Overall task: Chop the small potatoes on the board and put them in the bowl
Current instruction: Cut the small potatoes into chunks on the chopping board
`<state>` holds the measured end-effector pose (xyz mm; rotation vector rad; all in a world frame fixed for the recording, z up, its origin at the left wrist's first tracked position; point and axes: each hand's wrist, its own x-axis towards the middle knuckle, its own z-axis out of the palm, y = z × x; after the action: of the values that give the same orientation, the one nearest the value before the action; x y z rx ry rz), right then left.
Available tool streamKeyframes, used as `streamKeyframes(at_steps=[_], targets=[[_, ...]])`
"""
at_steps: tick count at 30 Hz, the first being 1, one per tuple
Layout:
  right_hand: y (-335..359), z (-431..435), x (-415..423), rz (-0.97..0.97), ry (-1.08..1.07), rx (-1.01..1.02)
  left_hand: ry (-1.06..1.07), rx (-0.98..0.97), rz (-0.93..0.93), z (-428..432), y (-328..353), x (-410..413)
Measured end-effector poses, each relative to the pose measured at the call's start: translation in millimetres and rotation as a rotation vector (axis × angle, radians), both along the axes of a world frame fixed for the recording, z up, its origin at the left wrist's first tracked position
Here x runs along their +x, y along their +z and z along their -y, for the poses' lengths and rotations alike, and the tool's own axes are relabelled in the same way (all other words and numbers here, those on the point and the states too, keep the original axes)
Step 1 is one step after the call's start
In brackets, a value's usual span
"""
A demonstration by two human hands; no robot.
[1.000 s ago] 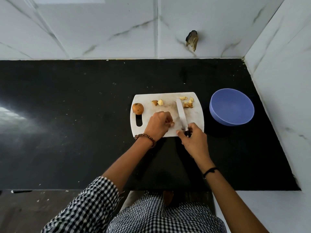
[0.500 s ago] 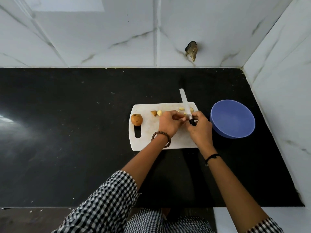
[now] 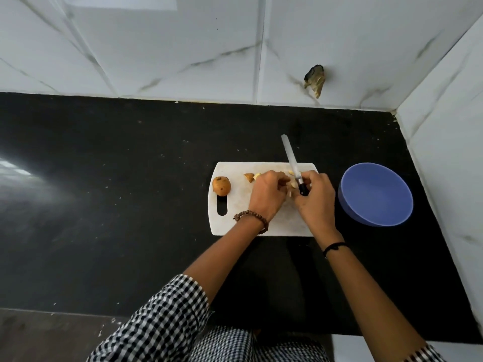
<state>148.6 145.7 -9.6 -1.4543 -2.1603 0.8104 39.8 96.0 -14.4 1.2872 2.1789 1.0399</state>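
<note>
Over the white plastic chopping board (image 3: 235, 205), the right hand (image 3: 315, 202) is gripping a black-handled knife (image 3: 294, 165), blade pointing away. The left hand's (image 3: 266, 194) fingers are curling around cut potato pieces (image 3: 292, 184). The round blue bowl (image 3: 376, 194) is sitting just right of the board on open black desk (image 3: 104, 205).

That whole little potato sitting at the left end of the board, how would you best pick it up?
Pinch the whole potato across its rounded middle, coming down from above with the left hand, the nearer one. It sits alone by the cutting board handle slot, clear of the cut pieces, so its sides are free. The right hand holds the knife.
</note>
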Motion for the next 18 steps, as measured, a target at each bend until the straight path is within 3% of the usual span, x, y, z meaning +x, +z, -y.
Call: streamKeyframes(at_steps=[4, 8, 15, 18], targets=[[-3.1, 3.7, -17.2, -0.034, 0.071, -0.002, 0.081, -0.018, -0.306, 12.4, -2.8, -26.7], [-8.8, 8.2, -33.1, -0.038, 0.113, -0.06, 0.031, -0.159, -0.444, 19.9, -6.1, -51.1], [-6.9, 14.7, -43.7, -0.094, 0.069, -0.16, -0.066, -0.074, -0.55, 20.7, -11.2, -54.6], [-5.1, 15.3, -38.4, -0.126, 0.043, -0.188, -0.052, 0.021, -0.35, 24.7, -14.2, -45.1]])
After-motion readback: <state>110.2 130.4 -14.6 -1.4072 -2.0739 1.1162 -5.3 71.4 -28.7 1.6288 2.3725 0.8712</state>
